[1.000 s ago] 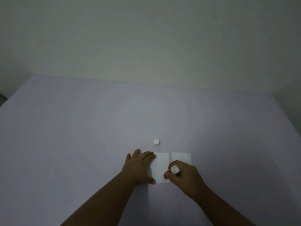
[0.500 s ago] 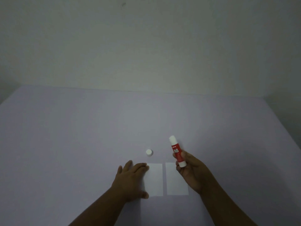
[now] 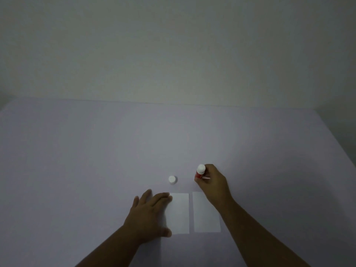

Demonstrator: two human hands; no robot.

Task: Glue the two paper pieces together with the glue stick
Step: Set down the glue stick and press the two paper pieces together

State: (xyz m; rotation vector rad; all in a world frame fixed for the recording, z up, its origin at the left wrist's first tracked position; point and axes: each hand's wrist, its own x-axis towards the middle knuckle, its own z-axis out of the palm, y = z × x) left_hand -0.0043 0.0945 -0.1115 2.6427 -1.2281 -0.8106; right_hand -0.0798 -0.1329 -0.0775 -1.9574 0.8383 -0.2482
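Observation:
Two white paper pieces lie side by side near the front of the lilac table: the left paper [image 3: 180, 212] and the right paper [image 3: 205, 214], with a narrow gap between them. My left hand [image 3: 149, 212] rests flat, fingers spread, on the left paper's left edge. My right hand [image 3: 212, 182] grips the red-and-white glue stick [image 3: 200, 171] upright just beyond the right paper's far edge; my forearm covers that paper's right corner. The glue stick's white cap [image 3: 172, 179] stands alone on the table beyond the left paper.
The lilac table [image 3: 96, 160] stretches far to the left, right and back, ending at a plain pale wall [image 3: 173, 54]. Its right edge slants down at the far right.
My right hand lifted the glue stick off the left paper, raised it, then brought it down beyond the right paper. My left hand stayed on the left paper. The view tilted up.

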